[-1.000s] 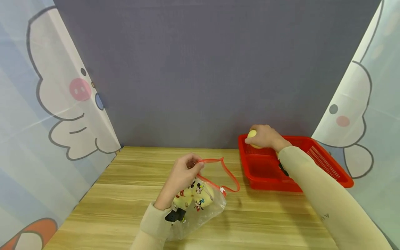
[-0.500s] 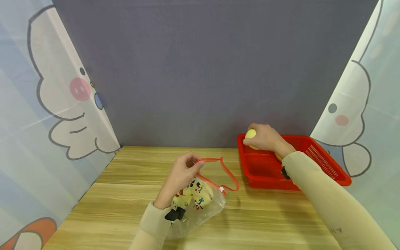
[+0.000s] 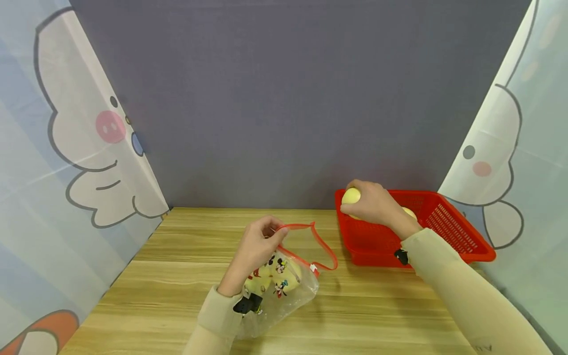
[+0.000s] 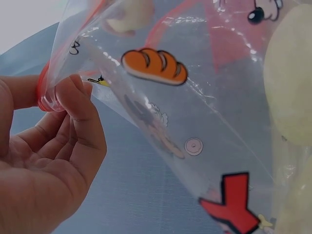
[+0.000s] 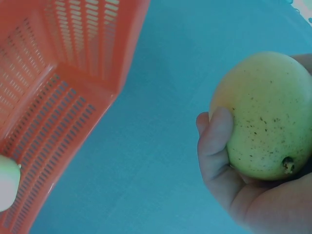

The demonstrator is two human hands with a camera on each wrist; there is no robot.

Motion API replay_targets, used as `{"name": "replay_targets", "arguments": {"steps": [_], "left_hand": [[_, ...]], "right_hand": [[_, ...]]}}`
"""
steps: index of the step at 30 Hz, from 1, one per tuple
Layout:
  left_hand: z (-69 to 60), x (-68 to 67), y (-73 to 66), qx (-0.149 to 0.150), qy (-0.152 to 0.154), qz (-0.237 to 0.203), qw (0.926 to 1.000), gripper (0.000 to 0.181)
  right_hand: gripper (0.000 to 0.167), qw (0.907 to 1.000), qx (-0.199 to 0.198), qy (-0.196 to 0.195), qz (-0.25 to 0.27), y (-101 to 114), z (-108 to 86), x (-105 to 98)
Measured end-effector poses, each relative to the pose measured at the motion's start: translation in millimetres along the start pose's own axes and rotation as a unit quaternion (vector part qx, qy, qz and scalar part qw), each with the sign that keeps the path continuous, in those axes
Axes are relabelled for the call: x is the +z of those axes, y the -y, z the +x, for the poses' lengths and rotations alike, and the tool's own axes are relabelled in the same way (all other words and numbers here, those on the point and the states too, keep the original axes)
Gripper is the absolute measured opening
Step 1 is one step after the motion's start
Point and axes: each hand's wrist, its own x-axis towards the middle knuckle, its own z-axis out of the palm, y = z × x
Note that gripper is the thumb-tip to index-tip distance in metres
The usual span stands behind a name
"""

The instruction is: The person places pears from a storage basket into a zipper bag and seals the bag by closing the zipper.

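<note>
My left hand [image 3: 257,246] pinches the red-edged rim of a clear printed bag [image 3: 293,301], whose mouth gapes toward the right. Inside the bag are yellow fruits [image 3: 286,276]; in the left wrist view, pale fruit [image 4: 292,78] shows through the plastic [image 4: 195,117] at the right, and my left hand [image 4: 53,151] holds the rim. My right hand [image 3: 374,204] grips a yellow fruit [image 3: 351,196] over the left part of the red basket [image 3: 368,259]. The right wrist view shows this speckled fruit [image 5: 265,117] with my right hand [image 5: 253,195] curled round it.
Another yellow fruit [image 3: 409,213] lies in the basket behind my right wrist, also seen in the right wrist view as a pale fruit [image 5: 7,183]. The wooden table [image 3: 186,266] meets a grey backdrop [image 3: 266,108], with printed curtains on both sides.
My right hand has shifted slightly left with the fruit, and the fruit left in the basket shows more. The left hand and bag have hardly moved.
</note>
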Motion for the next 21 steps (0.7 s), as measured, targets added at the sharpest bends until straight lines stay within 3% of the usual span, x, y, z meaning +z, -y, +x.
{"name": "replay_targets", "arguments": {"steps": [21], "left_hand": [[0.2, 2.0, 2.0, 0.001, -0.013, -0.002, 0.9999, 0.005]], "right_hand": [[0.036, 0.9974, -0.037, -0.032, 0.052, 19, -22.6, 25]]}}
